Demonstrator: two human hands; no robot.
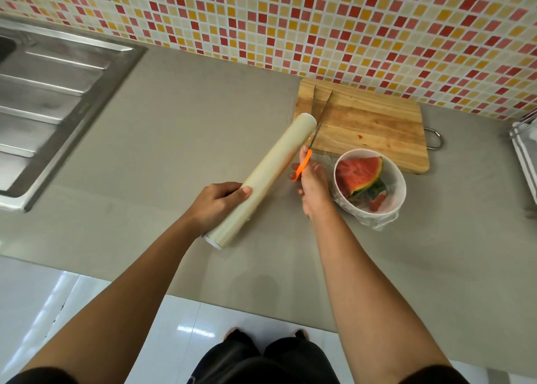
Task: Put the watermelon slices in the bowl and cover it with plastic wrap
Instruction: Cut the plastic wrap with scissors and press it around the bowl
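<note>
A white bowl (392,206) stands on the grey counter, right of centre, with watermelon slices (359,171) inside and clear film lying over its rim and sides. My left hand (216,203) grips a long roll of plastic wrap (276,163) near its lower end, and the roll points up toward the board. My right hand (311,186) holds orange-handled scissors (303,164), blades spread apart beside the roll's far end. A thin sheet of film stretches between roll and bowl, hard to make out.
A wooden cutting board (374,128) lies behind the bowl against the tiled wall. A steel sink drainboard (52,93) fills the left. A white rack (526,151) shows at the right edge. The counter's front edge (261,308) runs near my body.
</note>
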